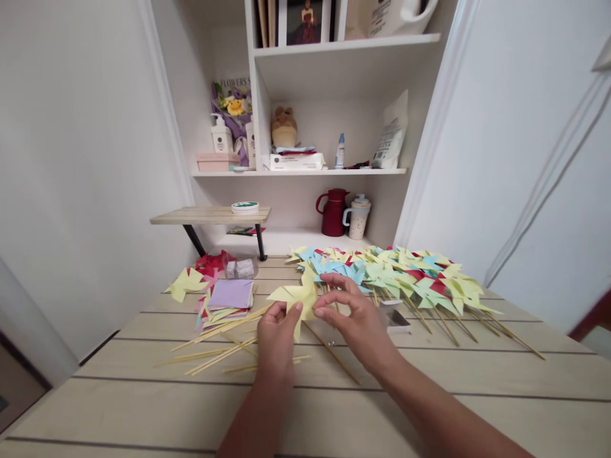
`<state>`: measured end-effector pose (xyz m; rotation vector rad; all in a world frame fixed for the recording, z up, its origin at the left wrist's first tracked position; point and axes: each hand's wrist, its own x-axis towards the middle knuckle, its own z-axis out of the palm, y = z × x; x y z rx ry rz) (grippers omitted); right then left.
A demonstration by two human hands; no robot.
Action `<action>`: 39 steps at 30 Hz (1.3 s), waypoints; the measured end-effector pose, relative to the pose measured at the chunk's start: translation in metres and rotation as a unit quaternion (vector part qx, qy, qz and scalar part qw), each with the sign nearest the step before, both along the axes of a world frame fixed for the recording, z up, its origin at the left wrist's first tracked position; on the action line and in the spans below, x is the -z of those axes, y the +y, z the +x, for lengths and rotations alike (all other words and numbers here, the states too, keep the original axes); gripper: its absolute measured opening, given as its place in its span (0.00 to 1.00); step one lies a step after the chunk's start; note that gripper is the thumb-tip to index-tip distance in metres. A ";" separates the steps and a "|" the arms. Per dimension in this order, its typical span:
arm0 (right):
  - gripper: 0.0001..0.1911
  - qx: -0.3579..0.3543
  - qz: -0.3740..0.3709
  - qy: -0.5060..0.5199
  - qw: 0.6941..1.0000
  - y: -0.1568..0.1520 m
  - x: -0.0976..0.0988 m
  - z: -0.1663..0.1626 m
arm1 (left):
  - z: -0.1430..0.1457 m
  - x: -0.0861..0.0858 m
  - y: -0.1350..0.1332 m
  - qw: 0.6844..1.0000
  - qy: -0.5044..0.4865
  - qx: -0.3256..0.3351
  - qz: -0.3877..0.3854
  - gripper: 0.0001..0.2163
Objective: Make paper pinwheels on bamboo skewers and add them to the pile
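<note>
Over a slatted table (363, 416), the left hand (277, 340) pinches a yellow paper pinwheel (306, 296); the right hand (356, 318) curls at its right side — whether gripping anything, I cannot tell. The paper should be light and easily creased, best held near the middle — its back is hidden.

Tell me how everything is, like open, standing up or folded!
Pale yellow paper pinwheel: folded into shape, held up
Left hand: pinching the pinwheel
Right hand: curled at the pinwheel's edge
Square coloured paper sheets: stacked, lilac on top
Thin pale wooden sticks: loose, lying scattered
Coloured paper pinwheels on sticks: lying heaped together
Small grey rectangular box: open
Dark red handled jug: upright
Cream speckled cup: upright, lid on
</note>
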<state>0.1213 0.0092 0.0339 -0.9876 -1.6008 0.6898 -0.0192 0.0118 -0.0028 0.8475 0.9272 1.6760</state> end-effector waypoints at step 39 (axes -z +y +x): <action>0.04 -0.012 0.028 0.067 0.997 -0.001 0.013 0.007 | 0.012 -0.019 -0.015 0.998 0.048 0.029 0.001 0.10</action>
